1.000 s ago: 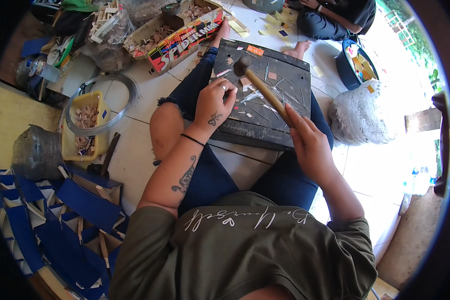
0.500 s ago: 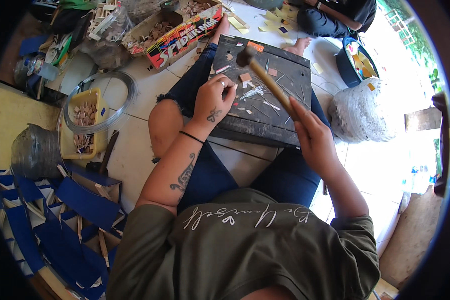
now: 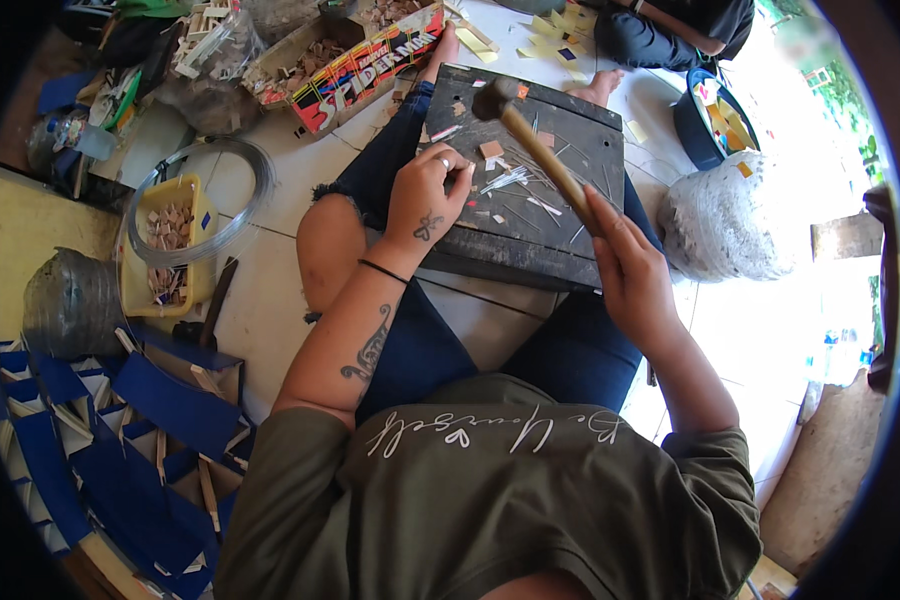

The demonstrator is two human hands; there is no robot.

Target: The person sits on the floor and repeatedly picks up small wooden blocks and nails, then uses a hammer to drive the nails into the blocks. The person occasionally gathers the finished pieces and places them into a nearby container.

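Bright daylight floods from the overexposed right; fisheye bending and dark vignette ring the sharp centre.

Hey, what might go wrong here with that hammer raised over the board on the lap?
The wooden-handled hammer in the right hand hangs raised over the dark wooden board, close to the left hand pinching something small there, so a stray blow may hit fingers. The board rests on the legs and might tip, scattering its loose slivers.

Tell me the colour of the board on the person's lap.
Dark grey to black board, seen in the head view.
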